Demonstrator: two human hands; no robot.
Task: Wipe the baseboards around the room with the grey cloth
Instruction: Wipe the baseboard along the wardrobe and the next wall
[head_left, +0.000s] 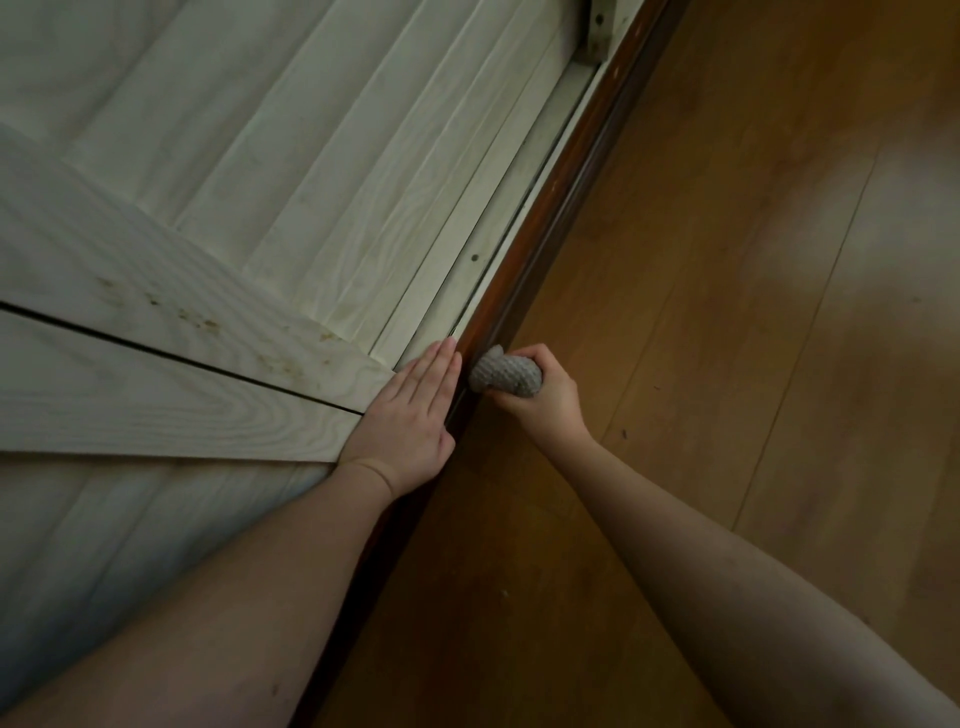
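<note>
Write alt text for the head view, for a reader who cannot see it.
A right hand presses a bunched grey cloth against a dark brown baseboard. The left hand rests flat on the white wood-grain panelling above it, beside a wooden floor.

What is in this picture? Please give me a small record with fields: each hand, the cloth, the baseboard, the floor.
left hand: flat, fingers straight, rests on the white wood panelling beside the baseboard
right hand: grips the bunched grey cloth
grey cloth: pressed against the baseboard
baseboard: dark brown, runs along the wall's foot
floor: brown wood planks
</note>
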